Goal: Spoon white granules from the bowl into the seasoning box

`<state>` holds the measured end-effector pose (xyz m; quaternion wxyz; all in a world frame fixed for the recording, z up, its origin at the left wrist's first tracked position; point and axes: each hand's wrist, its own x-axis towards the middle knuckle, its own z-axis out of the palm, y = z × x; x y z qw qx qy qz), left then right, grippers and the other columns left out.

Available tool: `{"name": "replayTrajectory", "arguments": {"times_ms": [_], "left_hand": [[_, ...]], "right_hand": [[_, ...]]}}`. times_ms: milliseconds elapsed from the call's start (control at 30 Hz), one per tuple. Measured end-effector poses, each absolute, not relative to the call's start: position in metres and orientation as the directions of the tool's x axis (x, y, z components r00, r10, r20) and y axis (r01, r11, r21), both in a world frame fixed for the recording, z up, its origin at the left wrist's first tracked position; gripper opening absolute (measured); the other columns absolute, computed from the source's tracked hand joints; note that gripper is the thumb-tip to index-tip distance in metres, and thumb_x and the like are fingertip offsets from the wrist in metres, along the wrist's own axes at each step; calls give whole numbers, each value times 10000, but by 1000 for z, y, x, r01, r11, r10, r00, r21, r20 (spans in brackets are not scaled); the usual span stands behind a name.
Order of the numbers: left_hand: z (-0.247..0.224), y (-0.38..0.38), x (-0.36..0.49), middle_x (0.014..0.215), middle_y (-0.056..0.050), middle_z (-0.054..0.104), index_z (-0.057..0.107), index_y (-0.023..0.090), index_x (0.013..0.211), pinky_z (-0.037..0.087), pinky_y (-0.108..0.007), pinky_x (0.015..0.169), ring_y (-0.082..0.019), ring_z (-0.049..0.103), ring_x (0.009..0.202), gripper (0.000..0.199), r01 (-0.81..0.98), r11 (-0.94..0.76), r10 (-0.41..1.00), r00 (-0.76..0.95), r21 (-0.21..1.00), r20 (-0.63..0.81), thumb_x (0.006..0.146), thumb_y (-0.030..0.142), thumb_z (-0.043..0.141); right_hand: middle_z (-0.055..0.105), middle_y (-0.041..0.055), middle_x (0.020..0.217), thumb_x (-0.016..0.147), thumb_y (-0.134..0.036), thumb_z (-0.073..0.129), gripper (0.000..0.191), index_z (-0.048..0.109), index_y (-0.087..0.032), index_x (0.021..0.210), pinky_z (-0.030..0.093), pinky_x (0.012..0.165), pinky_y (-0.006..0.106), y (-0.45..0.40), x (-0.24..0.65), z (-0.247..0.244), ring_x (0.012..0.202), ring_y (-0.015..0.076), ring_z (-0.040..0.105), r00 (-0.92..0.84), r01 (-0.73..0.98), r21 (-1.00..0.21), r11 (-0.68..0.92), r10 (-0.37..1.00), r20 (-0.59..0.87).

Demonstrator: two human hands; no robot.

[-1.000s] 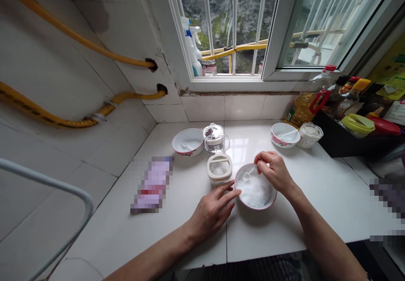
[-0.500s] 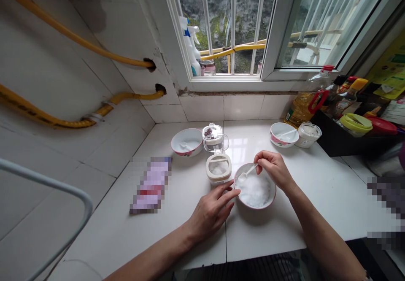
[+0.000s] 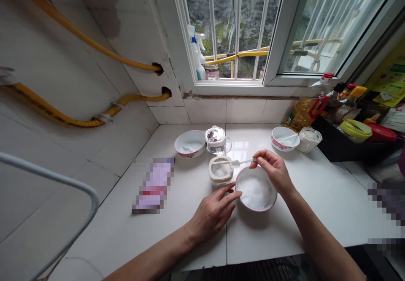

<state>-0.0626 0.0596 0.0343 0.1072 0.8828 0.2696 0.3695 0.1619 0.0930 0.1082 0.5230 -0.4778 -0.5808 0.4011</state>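
Observation:
My right hand (image 3: 272, 169) pinches the handle of a small white spoon (image 3: 236, 163), whose bowl end is over the right rim of an open square jar (image 3: 220, 171) with white contents. Just below that hand, a pink-rimmed bowl (image 3: 257, 190) holds white granular stuff. Fingertips of my left hand (image 3: 213, 213) touch this bowl's left edge and lie near the jar's base; its fingers are apart and it grasps nothing. Behind the open jar stands a second clear jar (image 3: 216, 139) with dark contents.
At the back left is a white bowl (image 3: 190, 144) with a spoon inside. A purple packet (image 3: 154, 185) lies at left. Toward the back right are a small bowl (image 3: 285, 139), a lidded white jar (image 3: 308, 139), an oil bottle (image 3: 305, 108) and a black condiment rack (image 3: 329, 135).
My right hand has lifted the spoon out of the bowl of white granules and brought it up and left to the open jar. My left hand has stayed at the bowl's edge.

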Motion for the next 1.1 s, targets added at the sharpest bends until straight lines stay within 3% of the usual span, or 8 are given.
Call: {"name": "replayTrajectory", "arguments": {"times_ms": [67,167,267,433,700,867,1000,1100], "left_hand": [[34,60,-63,1290,-160,647,560,197,1284,621,-324,885,-213,706,1074,337,400,-833,553,585,382,593,962,136,484],[33,60,-63,1297,-156,643,560,199,1284,618,-327,893,-217,701,1091,343,401,-835,550,587,378,593,955,133,488],[32,60,-63,1291,-156,646,559,201,1286,616,-325,893,-218,699,1094,356,402,-834,551,583,378,597,946,122,494],[33,60,-63,1270,-159,655,565,196,1275,623,-327,874,-220,705,1077,330,399,-831,556,579,386,597,959,136,492],[33,59,-63,1280,-160,645,569,199,1283,619,-320,888,-211,705,1078,334,395,-827,562,585,400,585,967,135,483],[34,59,-63,1281,-161,643,561,203,1288,620,-325,891,-216,701,1093,334,398,-827,563,585,398,584,968,140,491],[34,59,-64,1279,-168,646,555,199,1287,626,-334,882,-220,704,1087,331,400,-831,555,585,386,591,970,142,482],[35,59,-63,1267,-169,653,552,196,1285,628,-336,876,-219,707,1078,327,395,-835,550,582,383,599,972,142,478]], "right_hand": [[736,46,800,923,-272,524,110,613,-207,926,519,795,363,89,155,106,773,197,698,-103,288,-869,403,915,390],[751,36,832,936,-131,480,174,630,-219,948,468,916,420,86,150,105,761,181,679,-374,459,-548,699,712,595],[751,11,806,911,-64,490,216,628,-224,955,457,931,430,84,154,108,703,167,660,-396,465,-404,788,594,700],[639,-18,600,842,-87,510,191,617,-236,787,485,762,378,84,172,114,644,195,595,-97,527,-506,683,640,762],[652,-8,610,773,-87,463,196,590,-214,696,476,798,357,92,165,100,560,149,540,-306,670,-457,585,778,549],[657,-4,583,750,-116,455,198,569,-221,627,461,751,328,92,165,102,625,168,578,-179,623,-646,441,884,431],[597,-26,500,717,-166,455,159,590,-213,647,434,602,276,93,171,107,539,153,557,-55,452,-856,250,966,253],[589,-31,496,700,-190,459,147,596,-204,650,430,575,264,95,172,107,511,143,552,-24,360,-915,180,983,184]]}}
